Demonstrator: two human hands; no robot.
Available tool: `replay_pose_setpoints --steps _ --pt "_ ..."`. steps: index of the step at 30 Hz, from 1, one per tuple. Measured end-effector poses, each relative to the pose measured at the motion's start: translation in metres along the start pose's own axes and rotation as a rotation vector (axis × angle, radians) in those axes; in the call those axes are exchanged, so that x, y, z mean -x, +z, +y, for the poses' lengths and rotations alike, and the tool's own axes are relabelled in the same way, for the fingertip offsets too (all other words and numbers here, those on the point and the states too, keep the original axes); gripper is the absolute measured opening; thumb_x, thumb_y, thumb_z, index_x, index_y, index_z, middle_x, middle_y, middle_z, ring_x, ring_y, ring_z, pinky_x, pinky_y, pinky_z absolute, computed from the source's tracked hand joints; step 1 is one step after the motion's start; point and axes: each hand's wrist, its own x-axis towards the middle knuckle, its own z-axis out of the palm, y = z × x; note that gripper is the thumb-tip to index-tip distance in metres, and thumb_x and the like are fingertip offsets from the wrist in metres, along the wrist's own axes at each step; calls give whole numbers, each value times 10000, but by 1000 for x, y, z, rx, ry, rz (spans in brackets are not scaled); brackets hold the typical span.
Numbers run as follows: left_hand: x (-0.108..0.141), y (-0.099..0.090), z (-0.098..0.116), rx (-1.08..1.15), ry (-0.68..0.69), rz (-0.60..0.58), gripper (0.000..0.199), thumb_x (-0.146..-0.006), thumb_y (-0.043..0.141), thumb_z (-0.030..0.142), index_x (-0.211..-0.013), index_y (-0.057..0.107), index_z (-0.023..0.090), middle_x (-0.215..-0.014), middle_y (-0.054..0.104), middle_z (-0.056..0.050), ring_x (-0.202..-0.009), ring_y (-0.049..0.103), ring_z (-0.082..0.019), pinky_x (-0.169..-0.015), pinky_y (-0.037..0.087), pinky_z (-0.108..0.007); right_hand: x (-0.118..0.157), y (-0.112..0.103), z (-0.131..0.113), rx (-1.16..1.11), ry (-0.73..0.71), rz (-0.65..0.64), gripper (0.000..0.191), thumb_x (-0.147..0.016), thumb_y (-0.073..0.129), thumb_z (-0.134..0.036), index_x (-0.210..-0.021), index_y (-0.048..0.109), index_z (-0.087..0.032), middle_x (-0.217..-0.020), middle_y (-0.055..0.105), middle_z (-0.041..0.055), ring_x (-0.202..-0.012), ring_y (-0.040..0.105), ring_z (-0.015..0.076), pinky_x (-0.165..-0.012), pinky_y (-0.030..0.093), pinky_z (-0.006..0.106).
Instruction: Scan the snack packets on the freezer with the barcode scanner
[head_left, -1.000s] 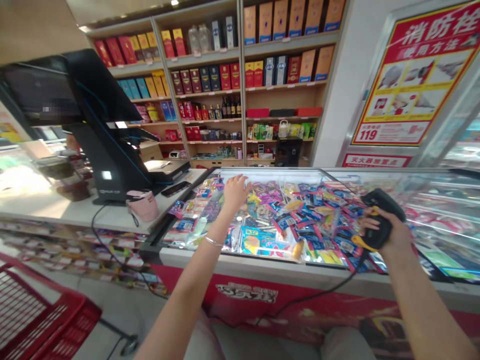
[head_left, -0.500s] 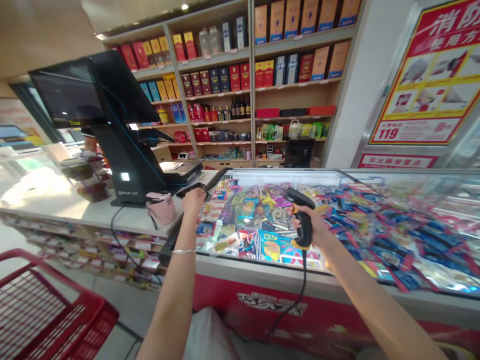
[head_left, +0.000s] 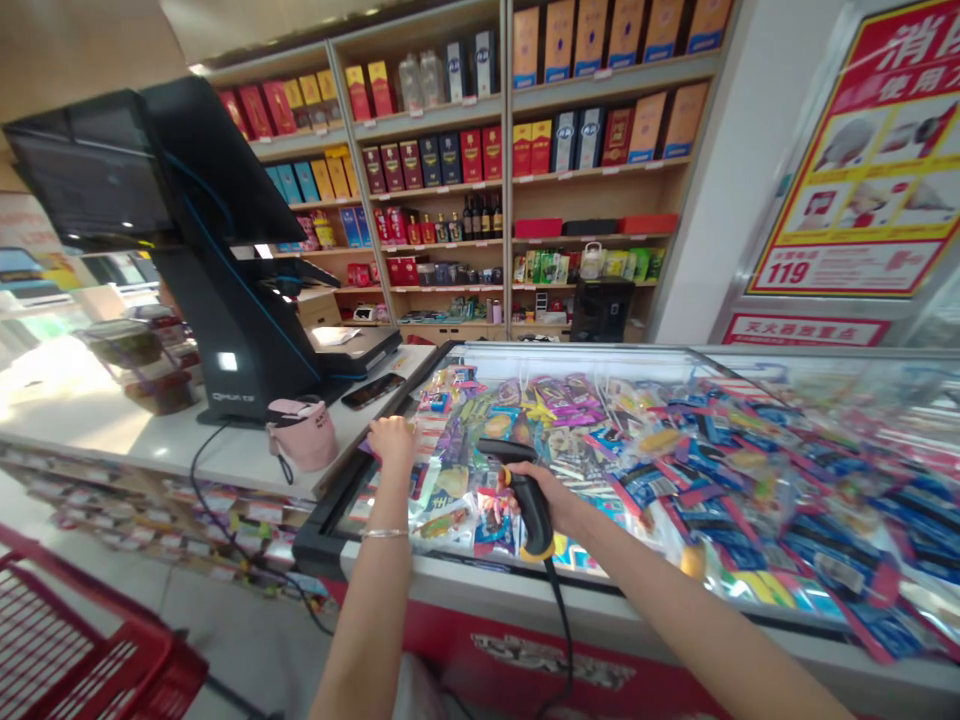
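In my right hand (head_left: pixel 551 494) is a black and yellow barcode scanner (head_left: pixel 534 515), gripped by its handle over the glass top of a chest freezer (head_left: pixel 450 578). A dark cord (head_left: pixel 561 610) runs down from the handle. Curled at the freezer's left rim is my left hand (head_left: pixel 393 438), with a sliver of purple showing beside its fingers; what it holds is hidden. Colourful wrapped packets (head_left: pixel 499 425) lie below the glass, under and between my hands. Many blue and pink packets (head_left: pixel 720 500) are heaped to the right.
On the counter (head_left: pixel 176 450) to the left stand a pink cup-like holder (head_left: pixel 304 435), a dark phone (head_left: pixel 373 390) and a checkout screen (head_left: pixel 90 175). A red shopping basket or cart (head_left: pixel 97 640) is at lower left. Shelves of boxed goods (head_left: pixel 431 160) line the back.
My left hand has come back from the phone to the freezer's left rim. The scanner in my right hand has moved left and lower. The view has shifted a little.
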Motion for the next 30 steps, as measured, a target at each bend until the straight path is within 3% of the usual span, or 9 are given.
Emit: replay_pose_setpoints --steps 3,8,13,16,20,24,30 --pt "-1 2 0 -34 -33 19 457 -804 557 430 -1029 668 47 -1105 578 -264 -1108 497 -376 -837 440 -408 3 -1 -1 47 -4 -31 173 -738 633 -314 -733 615 -142 -570 561 6 -459 517 94 -470 467 196" --pt "1 1 -1 10 -23 -26 447 -805 566 366 -1087 607 21 -1109 593 -283 -1116 514 -383 -859 432 -417 4 0 -2 83 35 -28 202 -759 624 -342 -749 625 -141 -567 561 0 -464 534 97 -483 467 197" --pt "-8 -7 5 314 -40 -85 287 -853 505 268 -1090 551 111 -997 667 -204 -953 636 -325 -769 465 -393 6 1 -5 102 -5 -23 200 -751 621 -347 -732 617 -148 -575 584 10 -448 527 99 -469 456 203" --pt "-10 -9 31 805 -22 -171 365 -791 614 282 -1111 510 141 -905 675 -113 -797 662 -233 -680 483 -310 9 1 -12 99 -63 13 202 -767 599 -347 -762 635 -148 -543 575 3 -410 490 92 -412 410 196" --pt "8 1 85 1420 64 -484 185 -745 637 264 -882 572 157 -725 622 -13 -616 597 -121 -580 460 -222 15 -3 -25 74 -191 88 172 -741 623 -301 -817 648 -149 -611 622 9 -379 443 73 -368 371 196" --pt "34 19 123 1553 83 -560 187 -702 667 289 -764 543 164 -671 583 21 -599 562 -95 -571 450 -204 23 -11 -43 178 -277 247 133 -685 668 -251 -760 630 -148 -586 594 -8 -382 462 75 -355 373 198" --pt "43 29 133 1707 -104 -510 324 -646 723 255 -897 536 172 -698 614 39 -584 585 -95 -555 471 -207 42 -20 -62 455 -266 267 130 -675 668 -263 -653 596 -158 -551 568 -11 -372 470 84 -327 361 199"
